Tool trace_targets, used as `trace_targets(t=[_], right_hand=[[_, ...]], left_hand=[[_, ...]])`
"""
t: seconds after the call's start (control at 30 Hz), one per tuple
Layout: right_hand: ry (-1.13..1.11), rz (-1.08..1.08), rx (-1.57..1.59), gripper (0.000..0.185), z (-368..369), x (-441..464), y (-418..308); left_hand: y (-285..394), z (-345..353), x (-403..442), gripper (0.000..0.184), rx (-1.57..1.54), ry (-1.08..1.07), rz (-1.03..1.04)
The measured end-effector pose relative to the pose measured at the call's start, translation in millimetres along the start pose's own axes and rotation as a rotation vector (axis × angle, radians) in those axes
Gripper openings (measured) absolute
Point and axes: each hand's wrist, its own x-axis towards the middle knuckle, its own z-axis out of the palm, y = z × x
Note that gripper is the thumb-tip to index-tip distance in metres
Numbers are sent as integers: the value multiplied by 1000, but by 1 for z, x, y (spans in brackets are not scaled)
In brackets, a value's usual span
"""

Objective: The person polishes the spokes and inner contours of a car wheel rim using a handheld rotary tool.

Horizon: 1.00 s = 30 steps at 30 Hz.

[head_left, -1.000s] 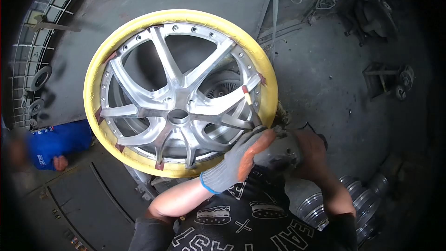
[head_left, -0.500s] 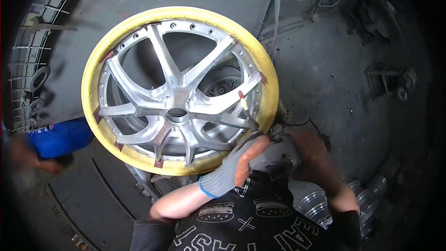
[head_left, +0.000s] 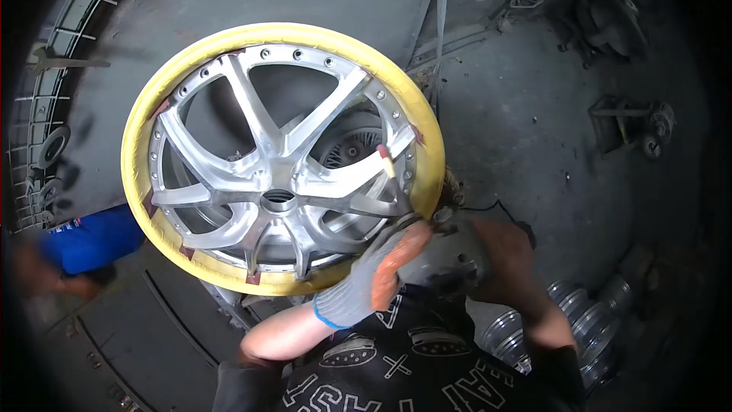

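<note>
An alloy wheel (head_left: 236,95) with bare metal spokes lies face up in front of me, its outer rim wrapped in yellow tape (head_left: 136,145). Small dark red patches sit where spoke ends meet the tape. My left hand (head_left: 385,263), in a grey glove with an orange palm, is closed around the front of a grey die grinder (head_left: 438,263). The grinder's thin shaft ends in a red tip (head_left: 382,152), which appears against a right-hand spoke. My right hand (head_left: 503,259) is blurred and wraps the grinder's rear; its fingers are mostly hidden.
At the left, a person in a blue top (head_left: 99,240) is close to the wheel. Shiny rims (head_left: 587,320) are stacked at the lower right. A metal stand (head_left: 610,118) and a dark machine (head_left: 606,27) stand farther right. A strap (head_left: 441,30) hangs behind the wheel.
The whole view has shifted, so the wheel sits slightly left and lower. Both hands keep hold of the grinder, its red tip still over the same right-hand spoke.
</note>
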Motion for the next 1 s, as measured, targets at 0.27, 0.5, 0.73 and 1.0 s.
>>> trace_targets(t=[0.27, 0.5, 0.73, 1.0], right_hand=[[10, 107, 20, 79, -19, 4, 35], [-66, -2, 153, 75, -13, 9, 25], [-18, -7, 134, 77, -12, 8, 27], [30, 58, 82, 77, -15, 9, 39]], left_hand=[[-54, 31, 40, 65, -68, 59, 196], [-28, 33, 0, 53, -673, 192, -257], [3, 27, 13, 59, -759, 300, -455], [2, 18, 47, 58, -743, 175, -476]])
